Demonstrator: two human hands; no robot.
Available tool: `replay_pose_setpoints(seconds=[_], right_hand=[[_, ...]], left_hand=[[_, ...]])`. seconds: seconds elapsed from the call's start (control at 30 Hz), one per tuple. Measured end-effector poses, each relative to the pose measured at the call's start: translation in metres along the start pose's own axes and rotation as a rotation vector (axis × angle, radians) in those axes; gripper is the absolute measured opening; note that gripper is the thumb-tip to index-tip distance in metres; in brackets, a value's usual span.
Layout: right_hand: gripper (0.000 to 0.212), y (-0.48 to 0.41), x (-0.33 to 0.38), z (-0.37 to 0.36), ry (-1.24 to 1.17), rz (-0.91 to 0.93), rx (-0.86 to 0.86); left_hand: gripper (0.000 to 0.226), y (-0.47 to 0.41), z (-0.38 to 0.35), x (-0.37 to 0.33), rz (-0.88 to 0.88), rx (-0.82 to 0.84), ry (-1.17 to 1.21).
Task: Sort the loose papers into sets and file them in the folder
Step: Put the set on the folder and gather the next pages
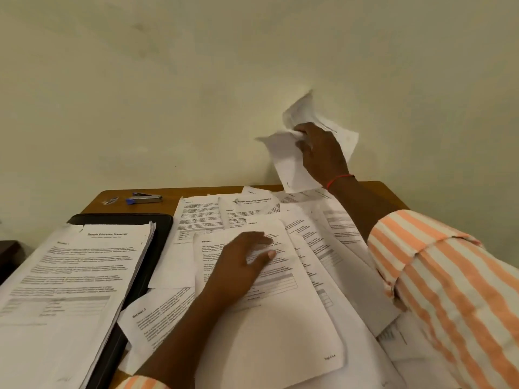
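Observation:
Loose printed papers (280,318) lie overlapping across the middle and right of the wooden table (95,204). My left hand (241,265) rests flat with straight fingers on a "Section 2" sheet (283,276) on top of the pile. My right hand (320,150) is raised near the wall and grips several crumpled, blurred sheets (289,161) lifted off the table. On the left, a thick stack of papers (75,276) headed "Sample Education Transcript" sits on the open black folder (160,231).
A blue and silver stapler (146,197) and a small metal clip (110,200) lie at the table's far left. The plain wall (196,94) rises right behind the table's back edge. A dark object (8,254) sits at the far left.

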State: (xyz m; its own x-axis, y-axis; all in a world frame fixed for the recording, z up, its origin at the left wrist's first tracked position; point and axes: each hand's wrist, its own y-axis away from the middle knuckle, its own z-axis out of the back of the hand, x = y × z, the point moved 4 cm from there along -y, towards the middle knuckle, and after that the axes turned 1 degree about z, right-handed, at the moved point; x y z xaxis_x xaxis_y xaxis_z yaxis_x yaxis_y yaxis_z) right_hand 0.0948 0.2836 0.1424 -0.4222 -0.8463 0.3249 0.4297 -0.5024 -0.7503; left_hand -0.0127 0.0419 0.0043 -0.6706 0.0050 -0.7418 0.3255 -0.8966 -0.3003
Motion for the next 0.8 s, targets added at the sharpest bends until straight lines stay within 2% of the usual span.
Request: replay_pose_setpoints(seconds=[0.1,0.17,0.23,0.3,0.37,0.43,0.53,0.63,0.7,0.77,0.8], right_hand=[[0.033,0.005,0.05,0.019,0.045,0.296,0.113],[0.037,0.02,0.079,0.026,0.078,0.348,0.282],[0.043,0.049,0.103,0.025,0.154,0.426,0.453],[0.047,0.09,0.123,0.019,0.189,0.513,0.583],[0.051,0.13,0.136,0.012,0.155,0.55,0.663],[0.053,0.158,0.14,0.008,0.06,0.533,0.703],[0.045,0.171,0.129,0.017,-0.204,0.343,0.631],[0.042,0.162,0.101,0.027,-0.231,0.038,0.296],[0.054,0.156,0.082,0.027,-0.192,-0.207,0.131],[0.068,0.156,0.064,0.026,-0.324,-0.436,0.139],[0.068,0.158,0.058,0.024,-0.445,-0.518,0.168]], left_hand=[[0.025,-0.006,0.031,0.001,0.175,-0.255,0.364],[0.042,-0.009,0.049,0.012,0.284,-0.356,0.765],[0.064,-0.01,0.056,0.023,0.361,-0.298,1.106],[0.073,-0.008,0.055,0.026,0.443,-0.112,1.263],[0.063,-0.004,0.048,0.023,0.464,0.044,1.286],[0.043,-0.002,0.043,0.022,0.437,0.078,1.196],[0.042,0.001,0.038,0.027,0.387,0.03,0.977],[0.041,0.003,0.042,0.03,0.439,-0.004,0.983],[0.041,0.003,0.045,0.03,0.435,-0.007,0.994],[0.041,0.003,0.045,0.025,0.41,0.018,1.006],[0.041,0.003,0.045,0.023,0.395,0.023,1.009]])
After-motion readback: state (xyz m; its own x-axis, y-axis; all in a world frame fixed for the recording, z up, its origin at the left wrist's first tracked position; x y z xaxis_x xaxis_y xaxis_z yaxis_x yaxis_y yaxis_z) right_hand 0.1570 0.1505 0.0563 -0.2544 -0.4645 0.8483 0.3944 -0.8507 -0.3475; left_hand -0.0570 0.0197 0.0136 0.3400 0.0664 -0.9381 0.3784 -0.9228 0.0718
